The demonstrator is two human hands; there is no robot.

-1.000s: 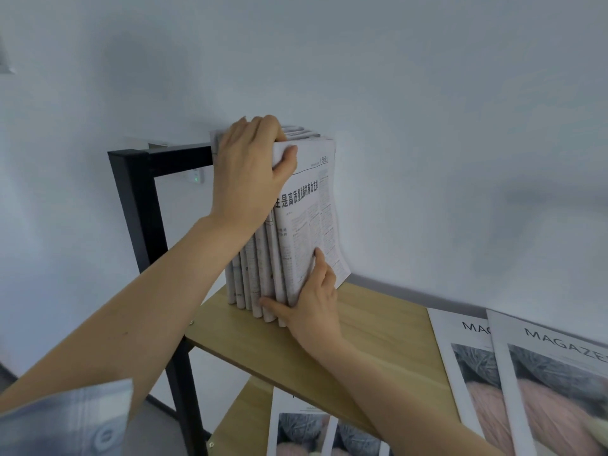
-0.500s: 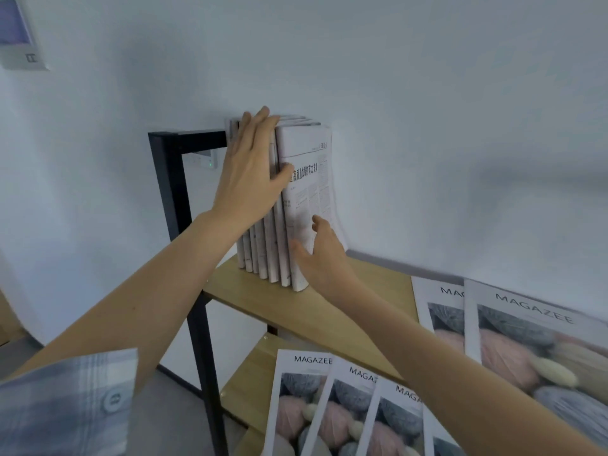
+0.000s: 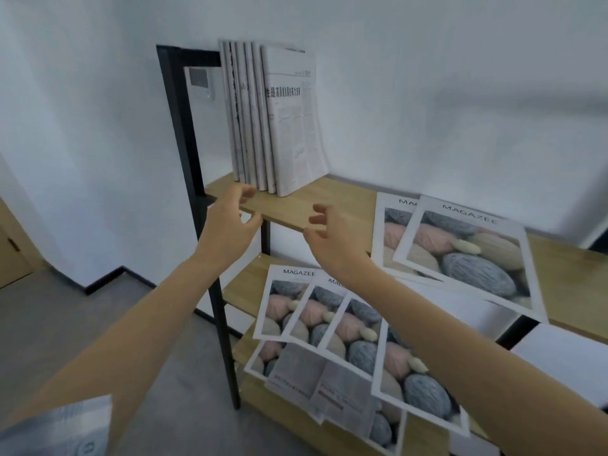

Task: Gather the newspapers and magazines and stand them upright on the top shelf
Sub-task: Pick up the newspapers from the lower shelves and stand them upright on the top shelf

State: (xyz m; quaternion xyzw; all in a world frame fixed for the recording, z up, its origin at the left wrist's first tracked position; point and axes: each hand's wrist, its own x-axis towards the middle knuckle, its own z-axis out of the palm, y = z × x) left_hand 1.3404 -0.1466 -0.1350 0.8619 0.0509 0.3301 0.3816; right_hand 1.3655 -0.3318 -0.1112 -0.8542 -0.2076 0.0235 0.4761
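Observation:
Several folded newspapers [image 3: 279, 120] stand upright at the left end of the wooden top shelf [image 3: 296, 209], leaning against the wall. My left hand [image 3: 230, 225] and my right hand [image 3: 332, 238] hover in front of the shelf edge, below the newspapers, both empty with fingers apart. Two "MAGAZEE" magazines [image 3: 467, 248] with yarn-ball covers lie flat on the top shelf to the right. Several more magazines [image 3: 332, 317] lie spread on the lower shelf, with folded newspapers [image 3: 316, 380] overlapping them at the front.
A black metal frame post [image 3: 194, 179] bounds the shelf on the left. A white wall panel [image 3: 199, 83] sits behind it. White sheets [image 3: 566, 360] lie at the right on the lower shelf [image 3: 240, 284]. Grey floor lies to the left.
Both hands have let go of the upright newspapers and drawn back and down to the shelf's front edge. The view has tilted down, showing the lower shelf.

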